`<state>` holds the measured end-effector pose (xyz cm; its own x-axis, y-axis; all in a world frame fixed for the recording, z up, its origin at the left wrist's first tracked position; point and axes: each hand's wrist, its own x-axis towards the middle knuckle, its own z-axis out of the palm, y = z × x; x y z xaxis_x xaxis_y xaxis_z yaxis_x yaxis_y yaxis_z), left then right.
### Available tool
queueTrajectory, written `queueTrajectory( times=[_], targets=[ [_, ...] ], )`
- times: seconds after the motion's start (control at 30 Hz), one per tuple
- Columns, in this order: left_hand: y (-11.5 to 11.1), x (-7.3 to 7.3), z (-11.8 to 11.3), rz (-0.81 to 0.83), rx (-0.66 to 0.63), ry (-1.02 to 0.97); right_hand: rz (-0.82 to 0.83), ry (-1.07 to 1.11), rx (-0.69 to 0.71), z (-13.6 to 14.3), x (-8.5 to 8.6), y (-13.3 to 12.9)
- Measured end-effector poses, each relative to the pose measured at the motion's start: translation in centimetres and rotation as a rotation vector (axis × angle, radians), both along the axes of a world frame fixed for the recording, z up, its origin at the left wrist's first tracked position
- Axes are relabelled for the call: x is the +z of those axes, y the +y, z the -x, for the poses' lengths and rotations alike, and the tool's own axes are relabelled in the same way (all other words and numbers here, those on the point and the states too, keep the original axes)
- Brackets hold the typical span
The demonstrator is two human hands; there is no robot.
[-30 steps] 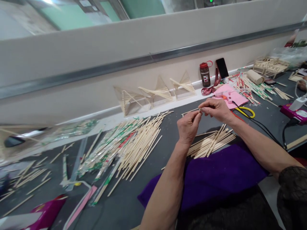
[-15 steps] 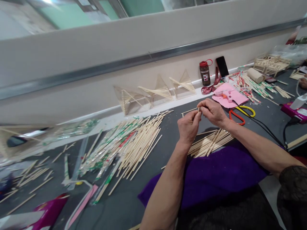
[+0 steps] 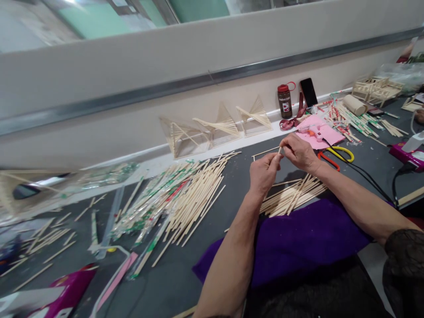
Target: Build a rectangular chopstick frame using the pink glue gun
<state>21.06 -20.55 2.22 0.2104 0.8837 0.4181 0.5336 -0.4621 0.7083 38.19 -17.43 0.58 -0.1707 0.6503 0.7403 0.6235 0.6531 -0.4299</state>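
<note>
My left hand and my right hand meet over the grey table, fingers closed in pinches. Between the fingertips shows the pale end of a small wooden stick; most of it is hidden. Just behind my left hand, thin sticks lie in a corner shape. Below the hands a bundle of bare wooden sticks rests beside a purple cloth. Past my right hand are a pink glue gun on a pink sheet and scissors with yellow and orange handles.
Left of my arm lies a large pile of chopsticks, some in wrappers. Stick models stand along the wall near a bottle and a phone. A black cable crosses the right side. Another person's hand shows at the right edge.
Both hands have shifted slightly to the right, still pinched together around the stick. The camera view has moved a little; the things on the table look unchanged.
</note>
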Motion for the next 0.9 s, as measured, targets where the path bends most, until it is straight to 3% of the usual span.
queueTrajectory(
  times=[0.13, 0.27, 0.33, 0.7, 0.9],
  targets=[
    [0.2, -0.2, 0.0, 0.027, 0.022, -0.006, 0.130, 0.173, -0.033, -1.5, 0.2, 0.8],
    [0.4, -0.4, -0.1, 0.046, 0.033, 0.014, 0.488, 0.364, 0.183, -1.3, 0.7, 0.4],
    [0.4, -0.5, -0.1, 0.039, 0.037, 0.028, 0.591, 0.406, 0.285, -0.6, 0.8, -0.2],
    [0.4, -0.6, -0.2, 0.048, 0.012, 0.074, 0.693, 0.579, 0.379, 0.1, 1.1, -0.9],
    [0.5, -1.3, -0.3, -0.017, 0.087, 0.199, 0.755, 0.594, 0.376, 0.1, 1.2, -0.8]
  ],
)
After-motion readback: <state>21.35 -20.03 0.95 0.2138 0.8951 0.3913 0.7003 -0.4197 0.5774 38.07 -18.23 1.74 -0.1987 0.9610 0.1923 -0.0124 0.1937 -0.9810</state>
